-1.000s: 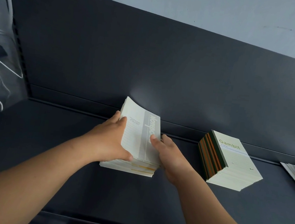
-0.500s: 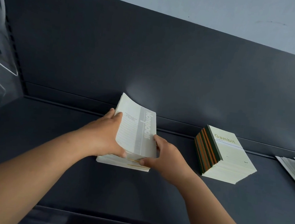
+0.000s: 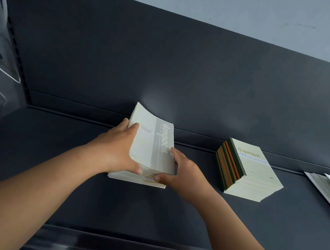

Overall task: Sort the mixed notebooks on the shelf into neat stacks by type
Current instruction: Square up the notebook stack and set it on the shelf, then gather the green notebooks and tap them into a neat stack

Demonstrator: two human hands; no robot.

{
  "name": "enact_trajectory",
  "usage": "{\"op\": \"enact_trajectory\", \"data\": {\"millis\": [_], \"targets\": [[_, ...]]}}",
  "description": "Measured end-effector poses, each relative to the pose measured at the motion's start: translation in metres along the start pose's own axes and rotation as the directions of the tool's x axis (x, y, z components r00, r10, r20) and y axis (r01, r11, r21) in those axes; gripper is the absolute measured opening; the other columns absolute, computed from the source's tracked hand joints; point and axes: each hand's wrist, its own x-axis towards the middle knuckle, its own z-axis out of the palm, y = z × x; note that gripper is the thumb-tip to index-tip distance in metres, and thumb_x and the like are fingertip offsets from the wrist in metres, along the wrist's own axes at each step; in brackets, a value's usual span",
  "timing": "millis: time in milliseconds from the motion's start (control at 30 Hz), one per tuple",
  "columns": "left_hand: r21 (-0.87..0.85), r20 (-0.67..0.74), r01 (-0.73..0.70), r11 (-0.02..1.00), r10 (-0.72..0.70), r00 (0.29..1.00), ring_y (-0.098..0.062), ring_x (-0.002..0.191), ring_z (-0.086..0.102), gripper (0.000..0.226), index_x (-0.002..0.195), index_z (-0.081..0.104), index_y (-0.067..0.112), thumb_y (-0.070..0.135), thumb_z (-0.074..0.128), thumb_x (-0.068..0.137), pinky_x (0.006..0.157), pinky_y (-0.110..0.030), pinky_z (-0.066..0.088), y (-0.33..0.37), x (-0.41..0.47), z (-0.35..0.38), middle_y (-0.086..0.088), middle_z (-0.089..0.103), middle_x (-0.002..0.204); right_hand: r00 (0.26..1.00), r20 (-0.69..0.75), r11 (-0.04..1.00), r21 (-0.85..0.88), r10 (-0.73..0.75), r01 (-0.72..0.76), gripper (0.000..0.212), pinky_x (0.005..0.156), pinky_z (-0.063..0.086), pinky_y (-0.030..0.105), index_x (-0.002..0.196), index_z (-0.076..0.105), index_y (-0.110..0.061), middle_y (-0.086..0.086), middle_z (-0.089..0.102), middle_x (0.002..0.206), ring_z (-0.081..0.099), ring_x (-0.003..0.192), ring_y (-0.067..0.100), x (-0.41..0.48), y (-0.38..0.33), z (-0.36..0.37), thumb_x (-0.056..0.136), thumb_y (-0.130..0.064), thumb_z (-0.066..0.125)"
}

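Easing the tilted cream paper notebook bundle (image 3: pixel 151 144) lower onto its matching flat stack (image 3: pixel 132 180), clasping it in left grip (image 3: pixel 115 152) and right grip (image 3: pixel 185 173); nearly squared.

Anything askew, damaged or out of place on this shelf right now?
Yes. At the far right edge, the white notebooks lie fanned out, not squared. The bundle of notebooks gripped by the left hand and right hand is tilted and bowed above the low pile. The Gambit stack looks fairly tidy. No damage shows.

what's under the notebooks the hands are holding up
A flat pile of pale notebooks on the shelf. The held bundle covers its top, so its cover is unseen.
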Motion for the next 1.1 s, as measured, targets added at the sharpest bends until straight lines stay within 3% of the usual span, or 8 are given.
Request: {"op": "enact_trajectory", "data": {"millis": [100, 233, 433, 733, 1100], "targets": [[-0.012, -0.008, -0.025, 1.0, 0.025, 1.0, -0.018, 0.148, 0.007, 0.109, 0.148, 0.011, 0.029, 0.049, 0.08, 0.066, 0.106, -0.037, 0.038, 0.001, -0.005, -0.001, 0.007, -0.013, 0.161, 1.0, 0.002, 1.0, -0.017, -0.009, 0.009, 0.097, 0.108, 0.031, 0.026, 0.154, 0.019, -0.022, -0.006, 0.034, 0.154, 0.035, 0.138, 0.014, -0.002, -0.001, 0.0, 0.079, -0.042, 0.077], [0.013, -0.026, -0.06, 0.998, 0.06, 0.998, -0.018, 0.148, 0.002, 0.114, 0.151, 0.005, 0.03, 0.051, 0.079, 0.067, 0.112, -0.036, 0.025, 0.0, -0.01, -0.001, 0.006, -0.012, 0.161, 1.0, -0.002, 0.999, -0.031, -0.024, 0.024, 0.093, 0.1, 0.028, 0.019, 0.153, 0.021, -0.02, -0.008, 0.03, 0.153, 0.032, 0.138, 0.012, -0.006, -0.004, 0.0, 0.081, -0.04, 0.076], [0.148, -0.083, -0.093, 0.985, 0.106, 0.991, -0.021, 0.148, -0.011, 0.117, 0.152, 0.0, 0.027, 0.065, 0.072, 0.067, 0.117, -0.041, 0.008, 0.0, -0.01, -0.004, -0.001, -0.013, 0.161, 1.0, -0.025, 0.999, -0.032, -0.017, 0.016, 0.103, 0.116, 0.019, 0.027, 0.155, 0.014, -0.026, -0.007, 0.008, 0.163, 0.014, 0.149, 0.013, -0.008, -0.003, 0.003, 0.077, -0.045, 0.077], [0.309, -0.134, -0.217, 0.926, 0.268, 0.954, -0.02, 0.148, -0.014, 0.113, 0.153, -0.007, 0.026, 0.077, 0.054, 0.072, 0.12, -0.045, -0.002, 0.021, -0.009, -0.01, -0.002, -0.012, 0.161, 0.99, -0.13, 0.997, -0.061, -0.05, 0.042, 0.089, 0.118, 0.023, 0.033, 0.154, 0.019, -0.028, -0.008, 0.01, 0.163, 0.013, 0.149, 0.014, -0.024, 0.0, -0.013, 0.084, -0.049, 0.069], [0.312, -0.142, -0.361, 0.879, 0.419, 0.897, -0.018, 0.149, -0.006, 0.101, 0.153, -0.001, 0.026, 0.071, 0.052, 0.08, 0.119, -0.037, -0.001, 0.122, -0.029, 0.015, 0.0, -0.004, 0.162, 0.93, -0.343, 0.979, -0.194, -0.133, 0.068, 0.064, 0.114, 0.021, 0.024, 0.149, 0.035, -0.022, -0.003, 0.025, 0.159, 0.023, 0.146, 0.013, -0.095, 0.048, -0.072, 0.093, -0.037, 0.061]]}}
